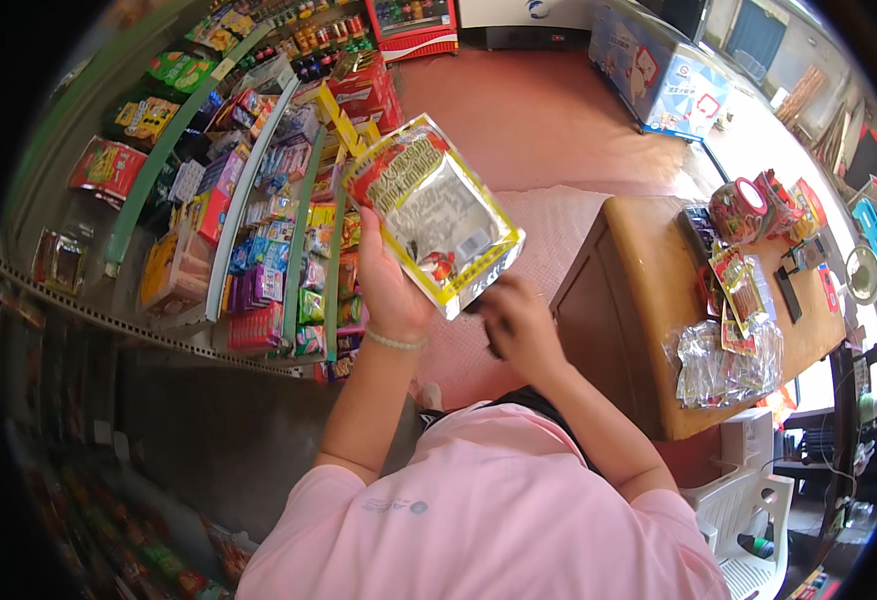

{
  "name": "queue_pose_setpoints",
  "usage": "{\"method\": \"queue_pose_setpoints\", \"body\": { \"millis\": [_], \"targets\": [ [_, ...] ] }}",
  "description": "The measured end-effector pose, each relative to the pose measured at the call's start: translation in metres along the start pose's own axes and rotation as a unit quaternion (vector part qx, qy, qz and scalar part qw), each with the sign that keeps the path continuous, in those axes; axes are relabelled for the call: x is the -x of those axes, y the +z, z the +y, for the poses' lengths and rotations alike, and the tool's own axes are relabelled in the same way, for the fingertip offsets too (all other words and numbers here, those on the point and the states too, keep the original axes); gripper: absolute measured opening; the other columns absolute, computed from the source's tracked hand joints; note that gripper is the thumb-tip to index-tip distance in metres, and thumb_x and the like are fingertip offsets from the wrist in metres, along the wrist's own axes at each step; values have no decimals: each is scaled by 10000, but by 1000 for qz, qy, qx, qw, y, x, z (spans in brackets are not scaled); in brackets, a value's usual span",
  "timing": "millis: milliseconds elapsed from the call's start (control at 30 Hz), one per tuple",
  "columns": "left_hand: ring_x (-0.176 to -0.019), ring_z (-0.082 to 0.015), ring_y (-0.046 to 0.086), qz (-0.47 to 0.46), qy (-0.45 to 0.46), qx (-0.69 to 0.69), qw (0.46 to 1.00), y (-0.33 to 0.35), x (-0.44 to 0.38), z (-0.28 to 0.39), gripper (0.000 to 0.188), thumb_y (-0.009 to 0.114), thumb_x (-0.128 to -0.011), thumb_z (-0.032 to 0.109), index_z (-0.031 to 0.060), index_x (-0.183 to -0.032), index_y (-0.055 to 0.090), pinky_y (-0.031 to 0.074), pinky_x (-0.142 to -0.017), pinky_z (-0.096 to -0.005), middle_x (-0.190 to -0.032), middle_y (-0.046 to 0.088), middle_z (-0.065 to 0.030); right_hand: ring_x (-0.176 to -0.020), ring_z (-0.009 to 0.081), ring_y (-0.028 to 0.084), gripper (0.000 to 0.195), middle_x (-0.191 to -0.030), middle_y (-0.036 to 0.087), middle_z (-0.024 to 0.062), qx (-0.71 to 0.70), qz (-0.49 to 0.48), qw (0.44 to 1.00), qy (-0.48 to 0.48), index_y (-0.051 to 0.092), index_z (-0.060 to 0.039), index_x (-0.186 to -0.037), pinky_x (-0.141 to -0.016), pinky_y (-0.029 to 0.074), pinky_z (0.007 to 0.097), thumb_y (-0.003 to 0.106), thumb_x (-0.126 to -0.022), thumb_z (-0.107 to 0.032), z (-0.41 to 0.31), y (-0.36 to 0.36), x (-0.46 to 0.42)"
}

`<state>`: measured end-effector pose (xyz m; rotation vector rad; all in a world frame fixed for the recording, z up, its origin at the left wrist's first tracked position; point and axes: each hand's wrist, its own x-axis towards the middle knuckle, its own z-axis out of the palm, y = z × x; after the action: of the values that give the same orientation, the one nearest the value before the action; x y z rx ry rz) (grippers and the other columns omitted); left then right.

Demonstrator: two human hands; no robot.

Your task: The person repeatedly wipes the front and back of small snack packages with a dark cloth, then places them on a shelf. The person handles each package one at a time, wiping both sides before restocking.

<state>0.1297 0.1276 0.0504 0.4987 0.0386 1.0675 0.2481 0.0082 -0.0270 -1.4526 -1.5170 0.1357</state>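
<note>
A flat foil food packet (446,217), silver with yellow and red edges and printed writing, lies across my left hand (389,277), its lower corner pointing to the right. The left thumb rests on the packet's left edge and a pale beaded bracelet circles that wrist. Just below the packet's lower corner is my right hand (521,322), blurred, with its fingers curled around a dark object (494,334) too blurred to name.
Shelves of snack packets (254,285) stand at the left. To the right is a wooden counter (641,300) bearing clear plastic packets (731,364), a jar (738,210) and more packets. A white plastic chair (746,517) stands below it. A chest freezer (656,82) and red drinks fridge (413,26) stand farther off.
</note>
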Motion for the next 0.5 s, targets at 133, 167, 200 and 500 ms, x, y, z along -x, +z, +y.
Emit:
{"method": "queue_pose_setpoints", "body": {
  "millis": [133, 167, 200, 500],
  "targets": [
    [-1220, -278, 546, -36, 0, -28, 999, 9, 3, 3, 565, 338, -1030, 483, 59, -1390, 440, 416, -1060, -438, -1356, 544, -126, -1078, 239, 578, 215, -1154, 602, 121, -91, 232, 967, 53, 622, -29, -1150, -925, 461, 341, 558, -945, -35, 12, -39, -14],
    [-1224, -274, 543, -30, -6, -40, 999, 8, 7, -6, 564, 337, -1030, 485, 63, -1390, 439, 415, -1063, -433, -1357, 542, -122, -1130, 245, 558, 254, -1232, 578, 108, -89, 253, 963, 6, 599, -32, -1173, -991, 426, 351, 611, -926, -85, -16, -53, -28],
    [-1228, -270, 539, -27, -12, -54, 998, 8, 8, -17, 563, 335, -1030, 486, 67, -1391, 438, 413, -1065, -428, -1359, 540, -118, -1140, 270, 553, 283, -1237, 578, 116, -26, 222, 973, -50, 610, -47, -1170, -987, 427, 374, 643, -893, -98, -40, -61, -37],
    [-1221, -275, 548, -80, -91, 51, 991, 30, 38, -16, 578, 334, -1023, 504, 87, -1416, 412, 420, -1054, -463, -1351, 543, -106, -1039, 270, 632, 257, -1197, 635, 120, -235, 156, 948, 148, 630, -94, -1195, -891, 510, 403, 611, -948, -161, 66, -43, -82]
  ]
}}
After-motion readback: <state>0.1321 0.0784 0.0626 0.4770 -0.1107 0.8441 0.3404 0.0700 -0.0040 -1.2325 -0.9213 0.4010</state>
